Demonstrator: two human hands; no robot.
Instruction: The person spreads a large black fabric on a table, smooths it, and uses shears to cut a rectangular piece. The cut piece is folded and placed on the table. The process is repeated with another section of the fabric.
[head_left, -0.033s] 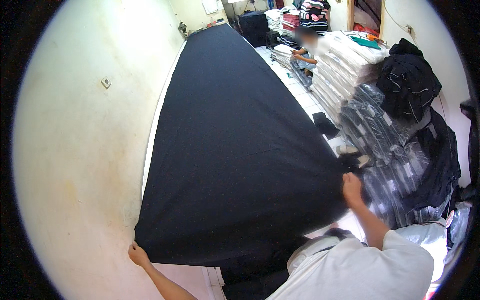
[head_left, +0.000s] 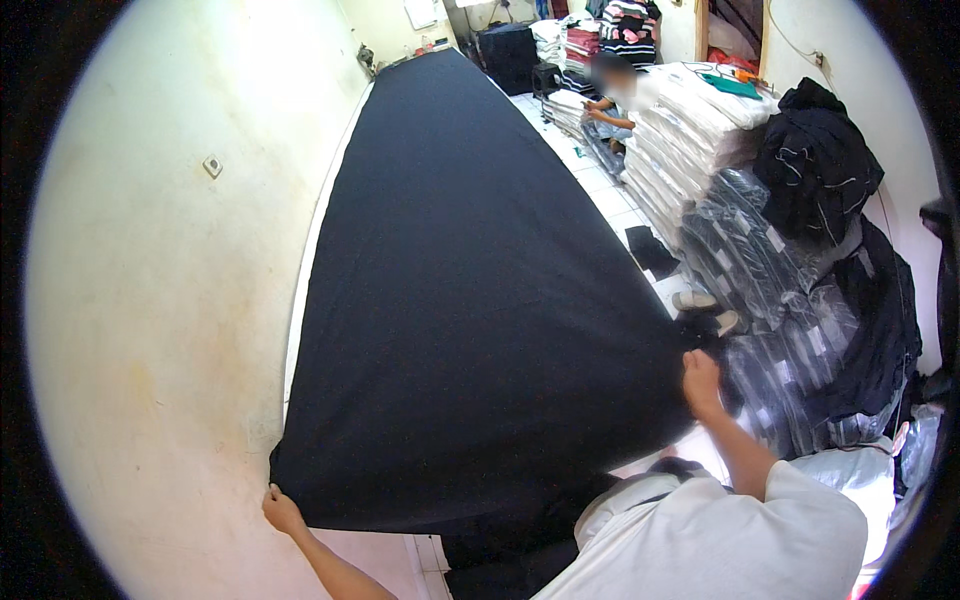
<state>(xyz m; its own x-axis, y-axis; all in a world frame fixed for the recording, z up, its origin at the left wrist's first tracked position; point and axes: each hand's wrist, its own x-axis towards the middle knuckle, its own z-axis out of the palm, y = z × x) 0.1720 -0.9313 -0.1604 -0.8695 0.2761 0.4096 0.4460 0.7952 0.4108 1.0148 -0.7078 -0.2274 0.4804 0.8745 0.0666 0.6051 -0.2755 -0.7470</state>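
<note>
A long black cloth lies spread over a long table that runs away from me along the left wall. At the near left corner of the cloth, my left hand pinches its edge. The right edge is gripped in my right hand, with the fingers closed in a fist. Between my hands the near end of the cloth is stretched and hangs down in front of me. The parts of the cloth inside my fingers are hidden.
Right of the table are clear-wrapped dark garments, a tall white stack and a black cloth heap. A person is beside the white stack. Pale shoes lie on the tiled floor. The wall borders the left side.
My left hand has shifted very slightly to the right, and my right hand slightly down and left. Both still hold the cloth.
</note>
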